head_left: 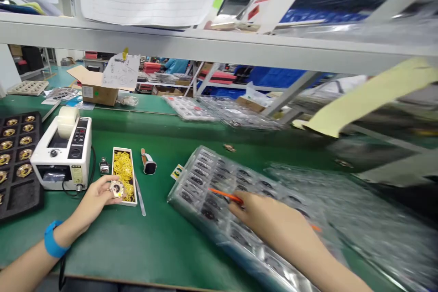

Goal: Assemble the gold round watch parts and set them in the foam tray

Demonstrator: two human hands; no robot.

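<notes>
Assembly workshop, seemingly a production line: green worktop (153,246), tape dispenser (61,153), foam parts tray (17,196), clear blister trays (205,178), metal shelving (205,43), cardboard box (99,93).

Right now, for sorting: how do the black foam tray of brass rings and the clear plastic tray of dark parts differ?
The black foam tray is opaque; the clear plastic tray is see-through. The black tray holds round brass rings, the clear tray small dark oblong parts. The black tray sits left of the clear tray. Both hold their parts in rows on the green bench.
</notes>
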